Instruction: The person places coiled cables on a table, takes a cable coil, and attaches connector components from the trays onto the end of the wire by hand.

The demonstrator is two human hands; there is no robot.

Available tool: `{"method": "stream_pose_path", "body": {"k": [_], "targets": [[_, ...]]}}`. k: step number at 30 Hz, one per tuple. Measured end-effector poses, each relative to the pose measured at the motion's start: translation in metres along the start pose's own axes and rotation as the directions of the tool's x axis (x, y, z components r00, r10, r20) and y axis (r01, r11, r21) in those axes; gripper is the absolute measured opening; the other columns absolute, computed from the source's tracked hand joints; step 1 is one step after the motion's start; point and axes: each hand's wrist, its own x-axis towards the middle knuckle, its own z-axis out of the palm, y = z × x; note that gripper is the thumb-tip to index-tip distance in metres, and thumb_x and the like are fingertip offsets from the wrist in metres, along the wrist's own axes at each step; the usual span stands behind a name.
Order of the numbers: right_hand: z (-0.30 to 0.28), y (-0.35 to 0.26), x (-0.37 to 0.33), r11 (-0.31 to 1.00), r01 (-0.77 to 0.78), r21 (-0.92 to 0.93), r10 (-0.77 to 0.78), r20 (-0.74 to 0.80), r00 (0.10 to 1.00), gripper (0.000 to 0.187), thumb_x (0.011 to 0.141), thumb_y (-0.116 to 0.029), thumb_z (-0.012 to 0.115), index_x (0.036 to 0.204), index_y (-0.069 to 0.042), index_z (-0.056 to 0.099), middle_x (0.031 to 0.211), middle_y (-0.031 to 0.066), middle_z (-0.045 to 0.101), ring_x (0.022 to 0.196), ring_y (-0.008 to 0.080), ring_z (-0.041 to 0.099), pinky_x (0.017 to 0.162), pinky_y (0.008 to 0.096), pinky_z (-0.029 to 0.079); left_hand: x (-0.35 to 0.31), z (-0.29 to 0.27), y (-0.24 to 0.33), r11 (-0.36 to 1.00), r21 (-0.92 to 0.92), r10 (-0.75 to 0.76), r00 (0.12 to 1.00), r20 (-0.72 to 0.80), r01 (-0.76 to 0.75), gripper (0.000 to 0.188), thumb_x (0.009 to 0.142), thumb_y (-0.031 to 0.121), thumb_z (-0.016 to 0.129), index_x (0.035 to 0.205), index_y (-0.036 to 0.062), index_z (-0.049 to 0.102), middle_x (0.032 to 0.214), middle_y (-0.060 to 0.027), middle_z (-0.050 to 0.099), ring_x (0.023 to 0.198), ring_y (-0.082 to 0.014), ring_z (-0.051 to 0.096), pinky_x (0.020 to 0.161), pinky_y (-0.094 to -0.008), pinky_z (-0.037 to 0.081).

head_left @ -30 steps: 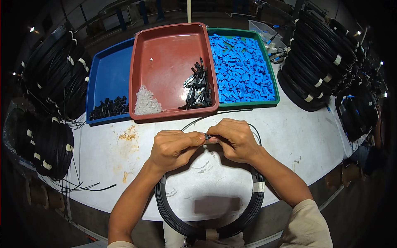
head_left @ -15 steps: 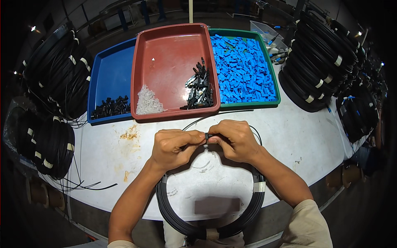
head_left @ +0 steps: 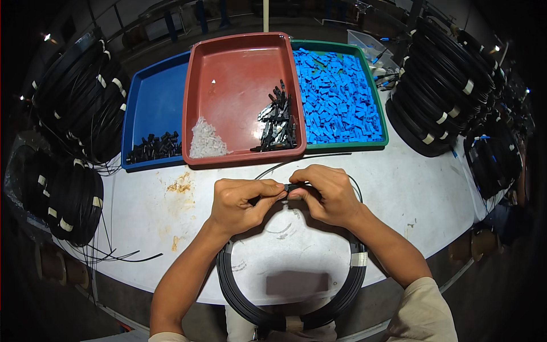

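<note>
Above the coil of black cable (head_left: 232, 290), my two hands meet at fingertip height over the table. A small black connector (head_left: 289, 187) shows between them, partly covered by fingers. My left hand (head_left: 240, 202) pinches its left side with thumb and forefinger. From the other side my right hand (head_left: 327, 195) closes thumb and fingers on the same piece. Whether a cable end sits inside it cannot be made out. The coil, banded with white tape (head_left: 358, 259), lies between my forearms and overhangs the near table edge.
Across the table stand a blue tray (head_left: 151, 105) with black parts, a red tray (head_left: 239, 68) with clear pieces and black connectors, and a green tray (head_left: 376, 122) of blue clips. Cable coils (head_left: 85, 108) stack at left, more coils (head_left: 444, 85) at right. A loose cable (head_left: 310, 158) curves behind my hands.
My fingers have shifted slightly around the connector, and its body now lies more sideways between my fingertips. Both hands stay in nearly the same place.
</note>
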Motion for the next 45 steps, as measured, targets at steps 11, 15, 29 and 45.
{"method": "stream_pose_path", "body": {"k": [11, 15, 29, 45], "targets": [[0.0012, 0.0027, -0.0013, 1.0, 0.01, -0.028, -0.009, 0.033, 0.999, 0.017, 0.075, -0.007, 0.075, 0.088, -0.005, 0.065, 0.069, 0.0075, 0.06, 0.062, 0.0267, 0.061, 0.054, 0.0374, 0.046, 0.0033, -0.0024, 0.0054, 0.999, 0.027, 0.031, 0.998, 0.046, -0.032, 0.01, 0.072, -0.007, 0.08, 0.08, -0.0024, 0.076, 0.081, -0.0158, 0.076, 0.073, -0.0225, 0.076, 0.068, -0.0281, 0.061], [-0.0015, -0.0002, 0.0019, 0.993, 0.083, -0.087, -0.086, -0.022, 0.996, 0.018, 0.074, -0.006, 0.074, 0.09, -0.005, 0.066, 0.069, 0.0079, 0.061, 0.061, 0.0263, 0.061, 0.054, 0.0369, 0.047, 0.0028, 0.0, 0.0032, 0.998, -0.042, -0.044, 0.999, -0.007, 0.044, 0.008, 0.074, -0.004, 0.08, 0.081, -0.0019, 0.077, 0.081, -0.0153, 0.076, 0.073, -0.0222, 0.076, 0.067, -0.028, 0.061], [-0.0004, 0.0021, -0.0007, 0.995, 0.065, -0.076, -0.07, -0.066, 0.995, 0.018, 0.071, -0.004, 0.075, 0.088, -0.006, 0.069, 0.068, 0.0062, 0.062, 0.059, 0.0256, 0.061, 0.052, 0.0369, 0.046, 0.0027, -0.0002, 0.0028, 0.997, -0.056, -0.046, 0.999, 0.006, 0.046, 0.014, 0.07, -0.008, 0.078, 0.083, -0.0019, 0.077, 0.083, -0.015, 0.076, 0.072, -0.0217, 0.076, 0.067, -0.0273, 0.061], [-0.002, 0.0032, -0.0029, 0.996, 0.048, -0.075, -0.046, 0.024, 0.999, 0.016, 0.073, -0.005, 0.075, 0.088, -0.006, 0.068, 0.067, 0.0081, 0.061, 0.06, 0.0259, 0.062, 0.053, 0.0368, 0.047, 0.0029, -0.0005, 0.0017, 0.995, -0.07, -0.065, 0.997, 0.047, 0.068, 0.013, 0.073, -0.003, 0.08, 0.085, -0.0001, 0.078, 0.086, -0.0131, 0.077, 0.071, -0.0204, 0.076, 0.066, -0.0263, 0.061]]}}
